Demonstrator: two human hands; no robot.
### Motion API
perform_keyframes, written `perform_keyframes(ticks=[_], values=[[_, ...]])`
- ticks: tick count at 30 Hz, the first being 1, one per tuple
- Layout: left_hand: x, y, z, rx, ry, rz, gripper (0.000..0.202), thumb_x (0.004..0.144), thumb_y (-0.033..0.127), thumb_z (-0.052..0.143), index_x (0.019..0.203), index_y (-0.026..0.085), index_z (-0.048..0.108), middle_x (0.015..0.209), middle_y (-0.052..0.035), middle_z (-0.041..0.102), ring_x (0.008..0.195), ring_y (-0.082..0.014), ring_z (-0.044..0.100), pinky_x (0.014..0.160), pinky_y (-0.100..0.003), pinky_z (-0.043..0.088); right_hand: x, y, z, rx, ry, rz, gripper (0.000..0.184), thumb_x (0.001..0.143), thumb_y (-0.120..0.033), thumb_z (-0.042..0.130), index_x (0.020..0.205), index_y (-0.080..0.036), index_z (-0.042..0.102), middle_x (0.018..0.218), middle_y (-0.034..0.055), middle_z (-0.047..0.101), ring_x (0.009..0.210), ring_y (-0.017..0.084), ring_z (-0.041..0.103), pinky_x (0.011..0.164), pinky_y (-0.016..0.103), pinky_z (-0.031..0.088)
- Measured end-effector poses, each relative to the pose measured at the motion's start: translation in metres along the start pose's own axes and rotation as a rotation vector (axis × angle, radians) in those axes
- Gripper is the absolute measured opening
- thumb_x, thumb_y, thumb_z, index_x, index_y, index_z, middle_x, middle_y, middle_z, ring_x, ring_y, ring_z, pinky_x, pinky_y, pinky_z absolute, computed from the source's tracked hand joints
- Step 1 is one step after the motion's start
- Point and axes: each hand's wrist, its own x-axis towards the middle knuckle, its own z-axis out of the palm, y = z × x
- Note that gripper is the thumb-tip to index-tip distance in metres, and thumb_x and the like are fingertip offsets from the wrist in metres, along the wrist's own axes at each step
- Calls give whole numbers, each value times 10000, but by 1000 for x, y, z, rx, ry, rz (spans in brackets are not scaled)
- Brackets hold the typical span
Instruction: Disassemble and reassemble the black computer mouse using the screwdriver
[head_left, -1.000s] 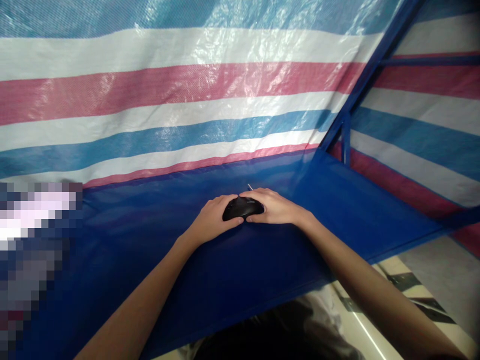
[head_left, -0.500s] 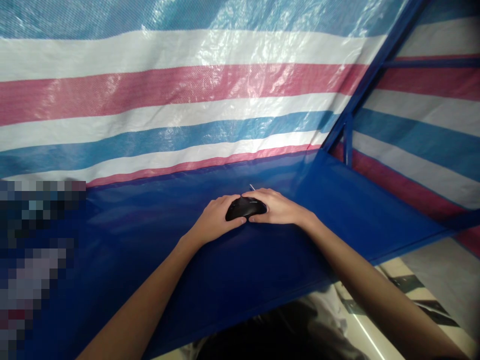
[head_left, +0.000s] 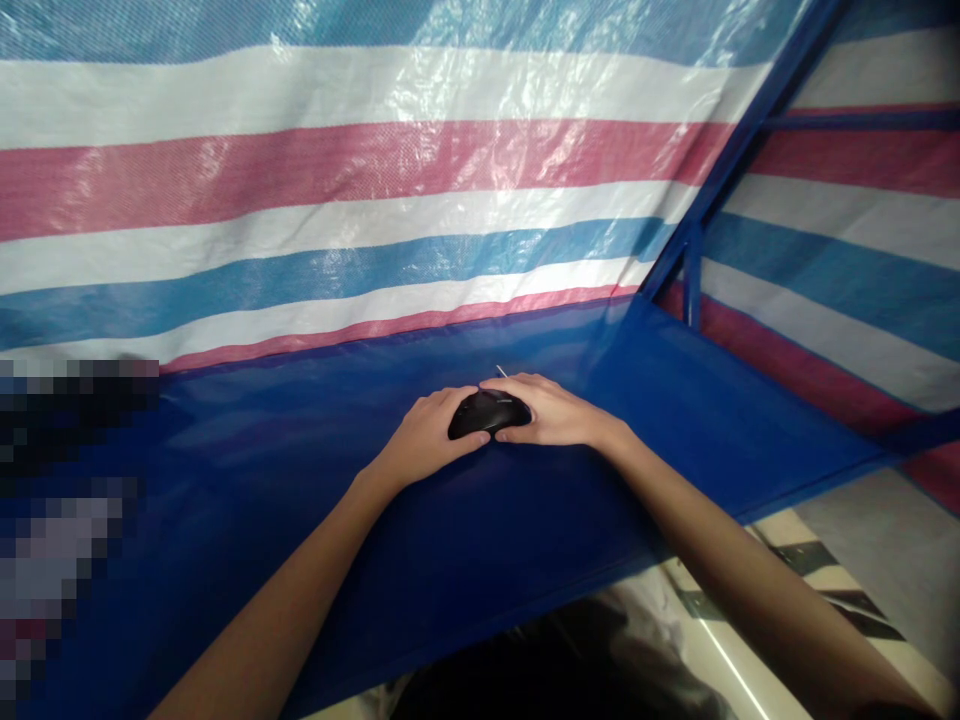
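A small black computer mouse (head_left: 486, 414) rests on a blue-covered table (head_left: 465, 530). My left hand (head_left: 426, 436) cups its left side, thumb along the near edge and fingers curled over the top. My right hand (head_left: 551, 412) wraps its right side, fingers over the top and thumb below. Both hands are closed round the mouse. A thin pale stick or wire end (head_left: 500, 371) pokes out just behind my right fingers.
A striped red, white and blue tarpaulin (head_left: 360, 190) hangs behind the table and on the right. A blue metal frame post (head_left: 691, 270) stands at the table's far right corner. A blurred pixelated patch (head_left: 67, 520) covers the left. Pale floor (head_left: 840, 580) shows lower right.
The hands and the mouse stay in nearly the same place; only the view has shifted slightly.
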Motion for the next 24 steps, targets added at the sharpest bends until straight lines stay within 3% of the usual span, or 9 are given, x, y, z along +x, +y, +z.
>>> perform_keyframes(ticks=[4, 11, 24], values=[[0, 1, -1, 0, -4, -1, 525, 830, 477, 545, 1287, 231, 462, 1310, -76, 558, 1185, -261, 515, 1007, -428, 364, -1, -1, 0, 15, -5, 45, 732, 766, -446, 648, 1413, -250, 370, 1398, 100, 505, 1331, 323, 400, 1037, 498, 352], [0, 0, 0, 4, -2, 0, 543, 827, 498, 542, 1293, 232, 458, 1301, -71, 564, 1182, -263, 513, 1002, -427, 363, 0, -3, -2, -21, 9, 2, 590, 775, -416, 648, 1315, -238, 488, 1308, 66, 591, 1194, 284, 542, 1010, 453, 399], [0, 0, -1, 4, -8, 12, 547, 835, 511, 527, 1300, 232, 454, 1293, -75, 567, 1170, -267, 518, 990, -423, 367, 1, -4, -2, -20, 15, -1, 559, 782, -411, 642, 1292, -225, 512, 1279, 77, 608, 1174, 279, 555, 996, 443, 413]])
